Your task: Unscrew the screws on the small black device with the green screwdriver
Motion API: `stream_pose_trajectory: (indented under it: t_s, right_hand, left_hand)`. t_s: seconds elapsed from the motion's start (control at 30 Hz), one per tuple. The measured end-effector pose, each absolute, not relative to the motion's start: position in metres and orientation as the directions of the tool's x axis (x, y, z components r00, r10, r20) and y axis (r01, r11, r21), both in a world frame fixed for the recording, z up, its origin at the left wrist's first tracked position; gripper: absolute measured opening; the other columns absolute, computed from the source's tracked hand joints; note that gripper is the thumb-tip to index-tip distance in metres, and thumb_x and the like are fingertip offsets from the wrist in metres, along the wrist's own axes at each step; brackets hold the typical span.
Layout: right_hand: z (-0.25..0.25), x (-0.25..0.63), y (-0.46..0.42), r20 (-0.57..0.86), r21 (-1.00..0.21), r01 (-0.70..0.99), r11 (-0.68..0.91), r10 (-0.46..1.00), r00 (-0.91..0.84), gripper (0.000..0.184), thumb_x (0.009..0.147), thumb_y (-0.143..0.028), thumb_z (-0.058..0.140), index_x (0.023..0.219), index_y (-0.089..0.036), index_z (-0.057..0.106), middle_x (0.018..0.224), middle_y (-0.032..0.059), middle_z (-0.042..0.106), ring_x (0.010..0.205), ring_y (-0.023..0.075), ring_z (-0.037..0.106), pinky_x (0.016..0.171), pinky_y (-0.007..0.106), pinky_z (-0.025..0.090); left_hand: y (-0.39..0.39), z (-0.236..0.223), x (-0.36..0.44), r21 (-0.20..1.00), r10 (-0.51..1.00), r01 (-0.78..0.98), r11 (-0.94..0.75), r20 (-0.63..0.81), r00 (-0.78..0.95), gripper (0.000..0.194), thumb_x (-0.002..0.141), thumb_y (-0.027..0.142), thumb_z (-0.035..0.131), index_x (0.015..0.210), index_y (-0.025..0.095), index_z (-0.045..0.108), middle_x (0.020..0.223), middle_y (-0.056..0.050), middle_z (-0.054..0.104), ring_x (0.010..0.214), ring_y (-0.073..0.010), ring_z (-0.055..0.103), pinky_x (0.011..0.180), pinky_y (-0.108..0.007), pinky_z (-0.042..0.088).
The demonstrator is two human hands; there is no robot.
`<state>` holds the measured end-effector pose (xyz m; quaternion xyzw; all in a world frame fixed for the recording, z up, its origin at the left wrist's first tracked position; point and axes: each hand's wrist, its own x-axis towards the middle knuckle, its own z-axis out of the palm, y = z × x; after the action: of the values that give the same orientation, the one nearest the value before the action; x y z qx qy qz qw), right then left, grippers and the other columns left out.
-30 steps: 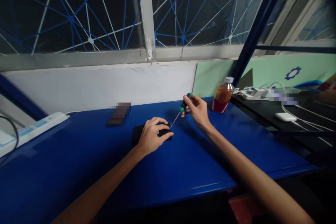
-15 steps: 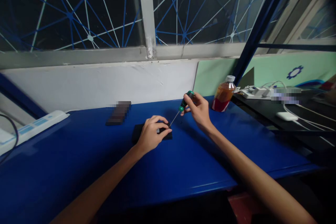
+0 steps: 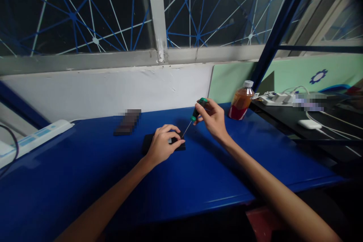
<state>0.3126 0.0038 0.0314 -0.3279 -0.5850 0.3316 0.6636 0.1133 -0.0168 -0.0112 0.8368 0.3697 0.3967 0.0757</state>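
No writing can be read anywhere; a blue gear emblem [image 3: 318, 76] marks the green panel at the back right. A clear bottle [image 3: 241, 101] with a white cap and red label, holding amber liquid, stands on the blue bench [image 3: 198, 174]. The left hand [image 3: 162, 145] presses down, fingers curled, on a flat black device [image 3: 147, 142] lying mid-bench. The right hand [image 3: 213, 118] pinches the green-and-black handle of a screwdriver [image 3: 195, 115], tilted, its tip at the device's right end.
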Motion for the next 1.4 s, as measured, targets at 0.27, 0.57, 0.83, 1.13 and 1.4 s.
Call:
stream_pose_trajectory:
  t_s: [0.27, 0.57, 0.83, 1.13, 1.4]
  right_hand:
    - [0.032, 0.313, 0.003, 0.576, -0.814, -0.017, 0.58, 0.811, 0.107, 0.027, 0.083, -0.042, 0.067, 0.095, -0.019, 0.058, 0.074, -0.0006, 0.061, 0.049, 0.011, 0.061, 0.044, 0.026, 0.059]
    - [0.031, 0.311, 0.002, 0.587, -0.807, -0.013, 0.591, 0.803, 0.104, 0.026, 0.084, -0.042, 0.067, 0.095, -0.02, 0.057, 0.074, -0.001, 0.06, 0.049, 0.0111, 0.062, 0.043, 0.026, 0.058]
    - [0.034, 0.311, -0.001, 0.588, -0.808, 0.001, 0.59, 0.804, 0.089, 0.026, 0.085, -0.041, 0.065, 0.096, -0.019, 0.057, 0.072, -0.0015, 0.061, 0.05, 0.0117, 0.065, 0.046, 0.025, 0.059]
    - [0.035, 0.315, 0.001, 0.554, -0.831, 0.022, 0.555, 0.825, 0.111, 0.032, 0.084, -0.046, 0.064, 0.098, -0.019, 0.057, 0.069, -0.0008, 0.062, 0.05, 0.013, 0.064, 0.048, 0.027, 0.058]
    - [0.039, 0.323, 0.003, 0.556, -0.827, 0.02, 0.561, 0.814, 0.171, 0.031, 0.084, -0.046, 0.065, 0.097, -0.019, 0.059, 0.067, -0.0001, 0.063, 0.048, 0.0136, 0.064, 0.047, 0.028, 0.058]
  left_hand:
    - [-0.018, -0.012, 0.113, 0.43, 0.68, 0.551, -0.715, 0.61, 0.407, 0.013, 0.077, 0.023, 0.076, 0.067, 0.019, 0.068, 0.096, -0.005, 0.071, 0.092, -0.0239, 0.065, 0.082, -0.042, 0.047]
    - [-0.016, -0.012, 0.114, 0.424, 0.674, 0.555, -0.715, 0.629, 0.387, 0.012, 0.076, 0.022, 0.077, 0.068, 0.019, 0.069, 0.096, -0.005, 0.071, 0.089, -0.0235, 0.066, 0.08, -0.041, 0.048]
    - [-0.017, -0.013, 0.113, 0.425, 0.662, 0.543, -0.724, 0.648, 0.376, 0.009, 0.081, 0.023, 0.074, 0.073, 0.02, 0.073, 0.096, -0.006, 0.072, 0.09, -0.0237, 0.066, 0.08, -0.041, 0.05]
    - [-0.014, -0.01, 0.105, 0.314, 0.698, 0.645, -0.697, 0.506, 0.507, 0.063, 0.071, 0.05, 0.078, 0.125, 0.025, 0.06, 0.126, -0.011, 0.065, 0.118, -0.0323, 0.056, 0.098, -0.055, 0.038]
    - [-0.018, -0.006, 0.107, 0.277, 0.738, 0.694, -0.664, 0.389, 0.551, 0.067, 0.077, 0.04, 0.074, 0.137, 0.025, 0.048, 0.127, -0.011, 0.064, 0.125, -0.0312, 0.052, 0.106, -0.058, 0.026]
